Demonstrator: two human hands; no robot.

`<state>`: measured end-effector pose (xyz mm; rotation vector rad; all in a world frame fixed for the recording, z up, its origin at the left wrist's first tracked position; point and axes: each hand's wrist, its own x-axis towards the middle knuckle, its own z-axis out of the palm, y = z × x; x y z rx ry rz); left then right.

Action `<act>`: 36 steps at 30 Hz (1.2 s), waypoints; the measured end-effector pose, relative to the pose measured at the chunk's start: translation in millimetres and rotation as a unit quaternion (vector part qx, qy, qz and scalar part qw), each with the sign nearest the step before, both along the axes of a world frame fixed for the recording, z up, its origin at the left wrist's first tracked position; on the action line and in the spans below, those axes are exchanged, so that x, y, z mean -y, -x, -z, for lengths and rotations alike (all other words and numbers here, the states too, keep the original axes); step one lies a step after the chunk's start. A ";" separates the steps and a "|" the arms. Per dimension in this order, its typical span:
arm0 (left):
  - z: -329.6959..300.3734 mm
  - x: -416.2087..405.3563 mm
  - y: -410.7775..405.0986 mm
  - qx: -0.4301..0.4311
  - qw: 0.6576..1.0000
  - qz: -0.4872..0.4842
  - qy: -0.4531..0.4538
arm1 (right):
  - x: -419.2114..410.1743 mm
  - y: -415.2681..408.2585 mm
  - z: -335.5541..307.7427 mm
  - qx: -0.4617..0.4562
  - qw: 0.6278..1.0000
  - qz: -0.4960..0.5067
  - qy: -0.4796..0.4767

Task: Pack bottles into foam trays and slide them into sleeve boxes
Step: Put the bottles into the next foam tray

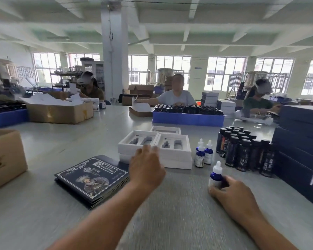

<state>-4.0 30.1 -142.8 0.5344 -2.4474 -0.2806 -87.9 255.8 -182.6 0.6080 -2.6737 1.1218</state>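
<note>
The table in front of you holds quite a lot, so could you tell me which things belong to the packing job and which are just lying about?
Part of the job:
- dropper bottle, held by the right hand
- white foam trays, left hand reaching to them
- standing dropper bottles
- tall dark bottles
- printed sleeves

Just lying about:
- cardboard box
- blue crate of bottles

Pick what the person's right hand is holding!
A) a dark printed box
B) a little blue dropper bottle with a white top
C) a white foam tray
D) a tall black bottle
B: the right hand curls round a blue dropper bottle with a white top, standing on the table, while the left hand reaches toward the white foam trays.
</note>
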 end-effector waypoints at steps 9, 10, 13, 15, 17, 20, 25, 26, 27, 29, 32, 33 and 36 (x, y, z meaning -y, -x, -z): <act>-17.4 81.0 5.9 0.090 0.992 -0.060 0.063 | 0.1 8.4 3.6 -0.010 1.000 0.003 0.004; -17.9 83.8 7.0 0.108 0.991 -0.049 0.067 | 0.7 8.3 4.4 -0.008 1.000 0.002 0.003; -15.4 88.4 14.3 0.167 0.981 -0.029 0.089 | 1.8 6.1 5.3 -0.004 1.000 0.000 0.008; -13.2 89.0 20.9 0.174 0.977 -0.026 0.119 | 2.0 5.0 5.0 0.000 1.000 -0.003 0.018; -12.5 88.2 25.6 0.148 0.975 -0.038 0.160 | 1.5 4.4 4.1 0.007 1.000 -0.008 0.022; -15.8 86.1 19.6 0.078 0.981 -0.036 0.173 | 0.3 4.6 3.5 0.015 0.999 -0.010 0.030; -23.0 56.1 -32.0 -0.004 0.997 0.002 0.071 | -1.4 6.7 1.2 0.027 0.997 0.011 0.072; -19.7 40.8 -48.5 -0.008 0.997 0.022 0.078 | -1.8 6.1 0.2 0.035 0.996 0.010 0.078; -13.6 23.5 -65.0 -0.004 0.994 0.050 0.094 | -2.3 4.6 -1.3 0.048 0.995 0.005 0.086; 2.7 -15.6 -94.8 0.028 0.984 0.117 0.129 | -4.3 -0.1 -5.0 0.088 0.989 -0.008 0.115; 18.2 -70.3 -115.1 0.098 0.966 0.184 0.152 | -12.6 -11.4 -15.5 0.132 0.974 0.003 0.183; 19.7 -85.7 -115.3 0.113 0.961 0.197 0.156 | -17.3 -17.2 -19.7 0.133 0.972 0.009 0.194; 16.6 -122.6 -110.8 0.109 0.957 0.226 0.144 | -33.7 -44.0 -31.9 0.109 0.976 -0.024 0.187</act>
